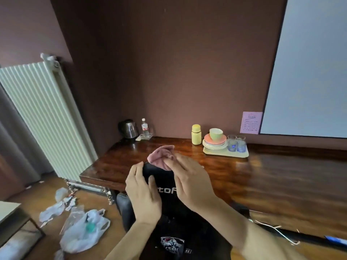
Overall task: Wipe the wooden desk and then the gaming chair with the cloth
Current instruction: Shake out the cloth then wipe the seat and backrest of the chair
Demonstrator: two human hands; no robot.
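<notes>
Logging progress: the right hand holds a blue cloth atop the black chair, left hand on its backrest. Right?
Not quite. The head view shows the cloth is pink, not blue. The right hand does hold it atop the black chair, with the left hand on its backrest.

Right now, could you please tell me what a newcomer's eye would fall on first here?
Centre frame, the right hand holds a crumpled pink cloth at the top of the black gaming chair, while the left hand rests on its side. Behind, a glossy wooden desk carries a tray of plates and glasses; plastic bags litter the floor lower left.
</notes>
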